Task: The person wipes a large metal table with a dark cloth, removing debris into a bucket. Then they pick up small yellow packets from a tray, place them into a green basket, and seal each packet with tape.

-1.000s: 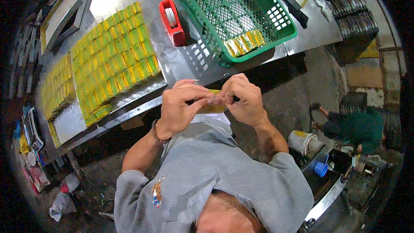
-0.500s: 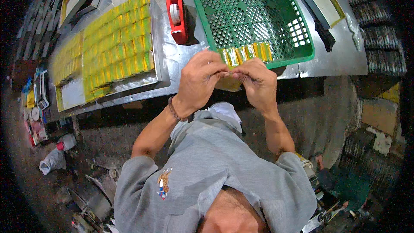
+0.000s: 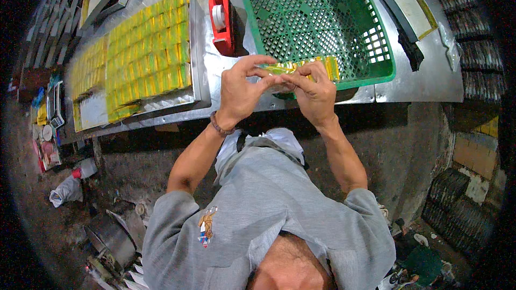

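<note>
Both hands meet at the table's front edge, by the near end of the green crate [image 3: 371, 79]. My left hand [image 3: 241, 87] is closed, thumb and forefinger pinching the left end of a clear wrapper with yellow-green packets [image 3: 332, 67]. Beside it my right hand [image 3: 313, 90] pinches the same wrapper, fingertips nearly touching the left thumb. The row of packets lies behind the fingers, partly hidden by them. Whether every packet is inside the wrapper cannot be made out.
On the left, a tray [image 3: 198, 59] bears rows of yellow-green packets. A red tape dispenser [image 3: 223, 26] stands between tray and crate. A light framed panel [image 3: 403, 0] lies right of the crate on the metal table [image 3: 424, 78]. Dark stacks [image 3: 475, 48] line the far right.
My hands have turned and shifted slightly, with the left fingers more spread. The wrapper that hung below my fingertips now shows mostly behind them, stretched along the packets.
</note>
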`<state>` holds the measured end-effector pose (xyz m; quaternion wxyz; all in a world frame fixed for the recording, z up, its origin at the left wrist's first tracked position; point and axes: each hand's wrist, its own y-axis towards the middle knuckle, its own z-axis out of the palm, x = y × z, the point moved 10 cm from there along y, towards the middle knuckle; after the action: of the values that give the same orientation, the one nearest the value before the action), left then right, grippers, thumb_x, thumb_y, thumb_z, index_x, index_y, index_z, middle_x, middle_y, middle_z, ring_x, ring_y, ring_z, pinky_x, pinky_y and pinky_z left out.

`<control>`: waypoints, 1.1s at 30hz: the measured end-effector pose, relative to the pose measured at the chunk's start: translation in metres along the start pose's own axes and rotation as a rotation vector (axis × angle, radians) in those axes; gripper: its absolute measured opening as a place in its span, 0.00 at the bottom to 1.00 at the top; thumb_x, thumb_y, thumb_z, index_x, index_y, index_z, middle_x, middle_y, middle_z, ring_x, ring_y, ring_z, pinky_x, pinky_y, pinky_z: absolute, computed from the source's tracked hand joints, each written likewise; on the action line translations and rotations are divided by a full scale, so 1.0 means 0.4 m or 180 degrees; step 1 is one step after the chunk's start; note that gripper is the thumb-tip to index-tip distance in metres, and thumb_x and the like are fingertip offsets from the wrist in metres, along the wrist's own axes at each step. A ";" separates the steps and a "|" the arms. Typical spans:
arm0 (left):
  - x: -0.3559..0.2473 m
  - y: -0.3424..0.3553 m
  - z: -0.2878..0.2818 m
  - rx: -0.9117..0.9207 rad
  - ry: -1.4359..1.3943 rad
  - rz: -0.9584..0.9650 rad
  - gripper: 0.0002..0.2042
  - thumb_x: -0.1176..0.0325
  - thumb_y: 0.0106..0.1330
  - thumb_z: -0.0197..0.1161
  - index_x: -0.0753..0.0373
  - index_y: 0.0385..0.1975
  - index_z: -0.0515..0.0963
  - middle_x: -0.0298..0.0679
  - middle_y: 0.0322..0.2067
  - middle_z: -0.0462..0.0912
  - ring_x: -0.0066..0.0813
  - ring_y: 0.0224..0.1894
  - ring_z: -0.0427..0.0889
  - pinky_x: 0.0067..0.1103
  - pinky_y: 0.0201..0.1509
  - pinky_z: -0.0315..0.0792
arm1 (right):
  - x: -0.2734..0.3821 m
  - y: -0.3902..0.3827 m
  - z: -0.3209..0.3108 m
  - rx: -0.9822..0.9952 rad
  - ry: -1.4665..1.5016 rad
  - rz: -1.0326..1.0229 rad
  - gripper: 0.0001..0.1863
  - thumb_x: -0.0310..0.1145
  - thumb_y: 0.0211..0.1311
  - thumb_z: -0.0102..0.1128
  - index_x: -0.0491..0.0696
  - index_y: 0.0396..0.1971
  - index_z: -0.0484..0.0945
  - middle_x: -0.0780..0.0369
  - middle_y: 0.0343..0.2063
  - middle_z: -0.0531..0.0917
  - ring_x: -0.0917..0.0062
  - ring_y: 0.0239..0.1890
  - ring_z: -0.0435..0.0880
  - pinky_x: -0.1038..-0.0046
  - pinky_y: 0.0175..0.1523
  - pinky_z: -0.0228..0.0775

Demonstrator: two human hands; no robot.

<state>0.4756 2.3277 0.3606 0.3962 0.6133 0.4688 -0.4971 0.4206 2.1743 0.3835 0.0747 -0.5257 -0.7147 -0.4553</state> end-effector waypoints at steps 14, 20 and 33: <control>0.062 -0.131 0.000 -0.0120 -0.0151 0.0696 0.05 0.76 0.56 0.72 0.61 0.31 0.86 0.41 0.47 0.72 0.41 0.57 0.76 0.33 0.62 0.70 | -0.091 -0.159 0.096 0.0750 0.2579 0.2966 0.19 0.30 0.59 0.70 0.42 0.50 0.78 0.61 0.50 0.77 0.75 0.45 0.83 0.75 0.37 0.82; 0.129 -0.120 -0.065 -0.0001 -0.0642 0.0558 0.13 0.71 0.58 0.72 0.62 0.42 0.81 0.44 0.55 0.72 0.43 0.62 0.71 0.33 0.65 0.65 | -0.030 -0.130 0.150 0.0524 0.2667 0.2817 0.16 0.30 0.64 0.66 0.39 0.49 0.80 0.58 0.50 0.79 0.72 0.42 0.84 0.75 0.38 0.83; 0.341 -0.140 -0.357 0.0286 -0.4068 -0.2030 0.22 0.51 0.74 0.47 0.63 0.56 0.72 0.47 0.52 0.80 0.46 0.54 0.80 0.47 0.55 0.76 | -0.107 0.161 0.505 0.0291 0.0595 0.2023 0.23 0.45 0.68 0.58 0.38 0.45 0.83 0.60 0.31 0.87 0.77 0.28 0.84 0.75 0.33 0.73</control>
<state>0.4643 2.5021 0.2528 0.4032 0.0508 0.2806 -0.8696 0.5671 2.2946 0.2793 0.3016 -0.6744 -0.5247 -0.4230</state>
